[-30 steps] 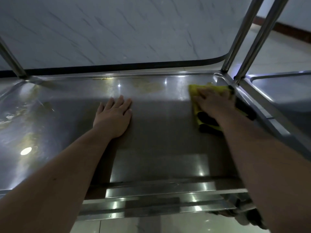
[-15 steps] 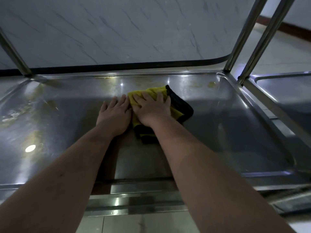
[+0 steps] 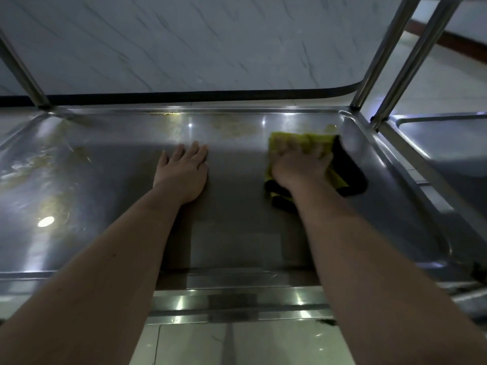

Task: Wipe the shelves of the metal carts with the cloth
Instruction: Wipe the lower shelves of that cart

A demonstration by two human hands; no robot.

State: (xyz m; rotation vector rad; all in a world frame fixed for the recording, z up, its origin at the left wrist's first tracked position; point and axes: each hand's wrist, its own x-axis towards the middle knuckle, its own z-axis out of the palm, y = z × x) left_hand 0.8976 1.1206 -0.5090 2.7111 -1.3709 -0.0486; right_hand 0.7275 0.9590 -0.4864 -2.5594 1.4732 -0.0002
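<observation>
item: shelf [image 3: 237, 222] of a metal cart, steel, with a shallow raised rim. upright posts [image 3: 379, 56] rise at its far right corner. a second cart shelf [image 3: 442, 143] stands just beside it on the right.

item: cloth [image 3: 317, 139], yellow with black edging, bunched flat on the shelf near the far right corner, its black edge against the right rim.

item: right hand [image 3: 300, 167], palm down on top of the cloth, pressing it to the steel. likely so placed to drag the whole pad across the surface rather than lift it. fingers [image 3: 291, 148] are blurred but look spread and flat over the yellow part, not curled round it.

item: left hand [image 3: 181, 172], flat on bare steel at mid-shelf, well apart from the cloth. fingers straight and close together, holding nothing. judged a brace, steadying the cart under the forward lean.

item: yellowish stains [image 3: 232, 126] along the back edge, and more stains [image 3: 52, 164] at the left end, not yet wiped. much of this shelf is judged left to do.
</observation>
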